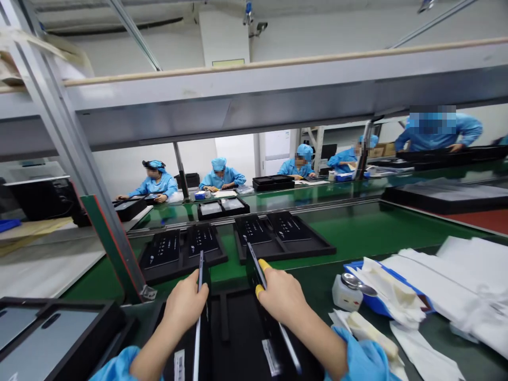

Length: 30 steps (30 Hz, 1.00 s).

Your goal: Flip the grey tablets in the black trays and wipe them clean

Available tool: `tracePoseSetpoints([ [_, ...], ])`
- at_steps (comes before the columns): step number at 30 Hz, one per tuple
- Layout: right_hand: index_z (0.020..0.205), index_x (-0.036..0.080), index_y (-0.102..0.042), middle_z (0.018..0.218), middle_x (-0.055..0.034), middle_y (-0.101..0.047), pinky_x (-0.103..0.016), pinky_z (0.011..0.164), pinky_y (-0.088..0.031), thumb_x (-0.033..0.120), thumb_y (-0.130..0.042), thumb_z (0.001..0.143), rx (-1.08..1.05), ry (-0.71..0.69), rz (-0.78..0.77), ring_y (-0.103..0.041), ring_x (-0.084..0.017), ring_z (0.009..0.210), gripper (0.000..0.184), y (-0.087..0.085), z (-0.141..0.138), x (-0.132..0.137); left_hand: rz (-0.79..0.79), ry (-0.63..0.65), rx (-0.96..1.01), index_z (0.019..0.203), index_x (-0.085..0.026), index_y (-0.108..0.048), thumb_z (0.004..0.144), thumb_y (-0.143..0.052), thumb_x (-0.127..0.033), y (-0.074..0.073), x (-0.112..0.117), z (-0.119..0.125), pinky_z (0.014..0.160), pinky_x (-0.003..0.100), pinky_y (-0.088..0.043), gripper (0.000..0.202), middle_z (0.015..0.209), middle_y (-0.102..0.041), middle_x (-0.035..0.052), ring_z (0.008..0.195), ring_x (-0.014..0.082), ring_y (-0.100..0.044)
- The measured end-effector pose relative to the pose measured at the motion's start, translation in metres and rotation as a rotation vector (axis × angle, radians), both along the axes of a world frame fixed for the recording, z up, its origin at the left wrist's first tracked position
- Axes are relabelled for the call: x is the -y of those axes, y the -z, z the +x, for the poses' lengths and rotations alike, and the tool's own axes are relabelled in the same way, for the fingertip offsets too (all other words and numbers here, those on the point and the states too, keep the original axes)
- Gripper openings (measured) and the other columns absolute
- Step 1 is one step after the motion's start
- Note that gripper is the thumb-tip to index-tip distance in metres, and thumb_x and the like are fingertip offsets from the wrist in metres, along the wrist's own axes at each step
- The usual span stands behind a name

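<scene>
My left hand (186, 306) is closed round a thin dark panel (199, 280) that stands on edge over a black tray (232, 338) right in front of me. In my right hand (282, 297), which wears yellow finger cots on two fingertips, a second dark panel (257, 272) is also held on edge. Both panels tilt up out of the tray's slots. Blue sleeves cover my forearms.
Two black trays (180, 253) (283, 235) with dark panels lie on the green conveyor belt (357, 227) ahead. White cloths (448, 286), a blue tray (377, 301) and a small bottle (347, 291) sit right. Another tray (51, 330) is at the lower left. Several workers in blue sit opposite.
</scene>
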State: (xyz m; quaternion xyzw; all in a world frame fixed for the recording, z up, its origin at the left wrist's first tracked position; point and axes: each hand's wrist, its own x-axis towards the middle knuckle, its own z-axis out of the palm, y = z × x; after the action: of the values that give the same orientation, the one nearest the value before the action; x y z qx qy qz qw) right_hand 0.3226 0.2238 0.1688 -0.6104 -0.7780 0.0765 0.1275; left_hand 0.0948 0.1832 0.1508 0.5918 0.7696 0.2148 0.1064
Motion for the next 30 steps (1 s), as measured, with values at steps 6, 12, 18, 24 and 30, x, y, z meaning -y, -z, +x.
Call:
tracePoseSetpoints([
  [6,0.143,0.008,-0.049,0.110,-0.0188,-0.072,-0.038,0.079,-0.046,0.029,-0.051,0.091,0.016,0.033,-0.008,-0.069,-0.033,0.102,0.056,-0.003,-0.003,-0.015,-0.035,-0.006,-0.033,0.096,-0.018,-0.062,0.093,-0.052,-0.038,-0.008,-0.023,0.000,0.081,0.039,-0.049,0.022,0.081,-0.061,0.0002,0.078,0.0175,-0.058],
  [12,0.093,0.016,-0.071,0.095,-0.0127,-0.075,-0.030,0.064,-0.041,0.028,-0.058,0.081,-0.154,-0.019,-0.117,-0.070,-0.030,0.090,0.022,0.003,0.002,-0.024,-0.106,-0.017,-0.010,0.086,-0.016,-0.062,0.092,-0.055,-0.047,-0.004,-0.034,-0.011,0.079,0.038,-0.052,0.033,0.080,-0.064,0.0010,0.074,0.0158,-0.060],
  [18,0.083,0.017,-0.070,0.082,-0.0081,-0.073,-0.026,0.056,-0.034,0.019,-0.054,0.080,-0.225,-0.006,-0.116,-0.069,-0.022,0.079,0.016,-0.004,0.010,-0.024,-0.064,-0.003,0.004,0.083,-0.016,-0.063,0.093,-0.054,-0.046,-0.015,-0.028,-0.024,0.079,0.037,-0.052,0.033,0.082,-0.067,0.0020,0.078,0.0164,-0.063],
  [24,0.089,0.019,-0.066,0.078,-0.0052,-0.070,-0.028,0.061,-0.036,0.026,-0.046,0.092,-0.352,0.005,0.160,-0.065,-0.021,0.073,0.022,0.006,0.014,0.005,0.168,-0.137,-0.069,0.126,-0.013,-0.056,0.095,-0.025,-0.042,-0.013,0.025,-0.003,0.079,0.045,-0.044,0.053,0.100,-0.071,0.0187,0.094,0.0359,-0.066],
  [30,0.081,0.019,-0.063,0.079,-0.0127,-0.068,-0.033,0.069,-0.048,0.039,-0.033,0.099,-0.572,-0.133,0.465,-0.066,-0.025,0.074,0.041,0.087,0.020,0.024,0.227,-0.173,0.072,0.129,-0.011,-0.060,0.092,-0.029,-0.057,0.052,0.064,0.008,0.081,0.046,-0.047,0.067,0.089,-0.072,0.0221,0.089,0.0376,-0.068],
])
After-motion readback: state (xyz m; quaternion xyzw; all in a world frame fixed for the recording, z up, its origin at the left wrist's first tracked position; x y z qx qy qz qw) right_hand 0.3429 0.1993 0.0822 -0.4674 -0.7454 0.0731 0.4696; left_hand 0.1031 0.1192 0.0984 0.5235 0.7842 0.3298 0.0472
